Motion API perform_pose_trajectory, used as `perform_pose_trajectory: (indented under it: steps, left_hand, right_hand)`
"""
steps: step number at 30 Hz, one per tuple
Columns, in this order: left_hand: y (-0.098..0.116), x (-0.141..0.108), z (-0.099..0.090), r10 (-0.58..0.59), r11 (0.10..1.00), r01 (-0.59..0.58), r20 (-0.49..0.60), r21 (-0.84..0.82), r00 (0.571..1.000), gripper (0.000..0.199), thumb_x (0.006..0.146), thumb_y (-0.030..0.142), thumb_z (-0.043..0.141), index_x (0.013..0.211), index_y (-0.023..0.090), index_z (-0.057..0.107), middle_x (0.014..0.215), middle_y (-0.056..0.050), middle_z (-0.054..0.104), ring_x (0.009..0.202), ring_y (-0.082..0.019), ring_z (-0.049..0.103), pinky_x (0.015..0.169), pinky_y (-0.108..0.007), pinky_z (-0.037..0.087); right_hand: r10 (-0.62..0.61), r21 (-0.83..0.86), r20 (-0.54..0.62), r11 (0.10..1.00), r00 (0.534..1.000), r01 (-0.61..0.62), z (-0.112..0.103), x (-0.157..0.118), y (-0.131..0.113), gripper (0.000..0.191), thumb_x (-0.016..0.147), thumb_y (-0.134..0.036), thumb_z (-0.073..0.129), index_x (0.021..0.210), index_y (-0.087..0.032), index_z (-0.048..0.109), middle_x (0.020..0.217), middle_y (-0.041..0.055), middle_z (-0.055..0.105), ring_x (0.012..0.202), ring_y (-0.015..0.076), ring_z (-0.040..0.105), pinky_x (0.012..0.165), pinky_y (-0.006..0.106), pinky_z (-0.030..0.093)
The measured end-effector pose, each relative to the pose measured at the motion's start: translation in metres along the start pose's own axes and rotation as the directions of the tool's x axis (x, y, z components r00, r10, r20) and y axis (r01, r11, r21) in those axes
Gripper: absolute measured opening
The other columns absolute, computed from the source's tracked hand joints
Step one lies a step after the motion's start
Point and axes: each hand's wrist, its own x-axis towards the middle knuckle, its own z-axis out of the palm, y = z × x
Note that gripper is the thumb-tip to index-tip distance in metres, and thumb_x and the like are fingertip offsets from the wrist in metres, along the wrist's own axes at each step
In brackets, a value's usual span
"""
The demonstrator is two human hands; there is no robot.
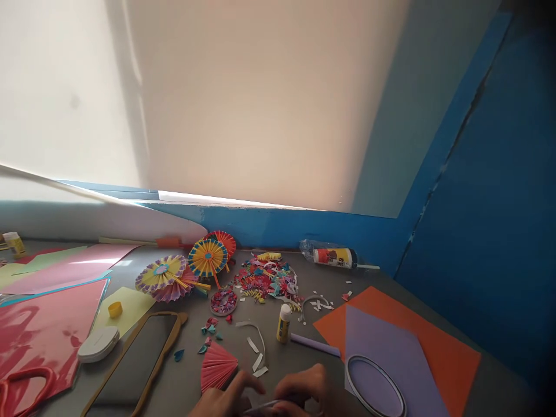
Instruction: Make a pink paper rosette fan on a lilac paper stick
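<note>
At the bottom edge, my left hand point(228, 398) and my right hand point(303, 389) work close together, partly cut off by the frame. Between them is a thin lilac paper piece point(260, 407), its far part hidden by my fingers. Both hands have curled fingers closed on it. A pleated pink paper fan point(218, 366) lies just beyond my left hand. A glue stick point(284, 324) stands upright ahead of my right hand, with a rolled lilac paper tube point(315, 345) lying beside it. White paper strips point(258, 362) are scattered in front of both hands.
Finished paper fans point(207, 258) lean at the back, beside a heap of paper scraps point(269, 278). On the right, a tape roll point(376, 385) rests on lilac and orange sheets point(452, 347). A phone point(136, 365), white case point(99, 344) and red-handled scissors point(26, 382) lie left.
</note>
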Motion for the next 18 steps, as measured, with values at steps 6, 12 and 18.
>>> perform_pose_trajectory:
  steps: [6, 12, 18]
  left_hand:
    - [0.005, 0.001, -0.044, 0.18, 0.86, -0.011, -0.283, 0.509, 0.942, 0.033, 0.086, 0.041, 0.059, 0.117, 0.03, 0.06, 0.124, -0.007, 0.06, 0.113, -0.028, 0.05, 0.094, -0.037, 0.038]
    - [-0.012, 0.002, -0.049, 0.233, 0.676, 0.009, -0.225, 0.737, 0.946, 0.02, 0.082, 0.041, 0.065, 0.095, 0.026, 0.071, 0.097, -0.004, 0.071, 0.104, -0.025, 0.055, 0.095, -0.038, 0.029]
    - [0.019, -0.006, -0.057, 0.169, 0.751, -0.028, -0.152, 0.66, 0.974, 0.026, 0.091, 0.037, 0.053, 0.08, 0.023, 0.073, 0.081, -0.004, 0.073, 0.083, -0.022, 0.064, 0.093, -0.039, 0.031]
  right_hand:
    - [0.12, 0.182, -0.152, 0.979, 0.981, -0.091, -0.005, -0.004, -0.021, 0.038, 0.086, -0.055, 0.054, 0.081, -0.018, 0.064, 0.065, 0.0012, 0.061, 0.053, 0.0126, 0.058, 0.053, 0.022, 0.046]
    - [0.099, 0.144, -0.168, 0.987, 0.981, -0.075, -0.002, -0.001, -0.031, 0.032, 0.086, -0.05, 0.058, 0.081, -0.019, 0.064, 0.064, -0.0003, 0.059, 0.055, 0.0129, 0.057, 0.053, 0.023, 0.046]
    - [0.065, 0.158, -0.192, 0.987, 0.979, -0.035, -0.001, 0.005, -0.027, 0.034, 0.089, -0.05, 0.052, 0.083, -0.017, 0.059, 0.068, 0.0008, 0.061, 0.057, 0.0135, 0.058, 0.057, 0.025, 0.048]
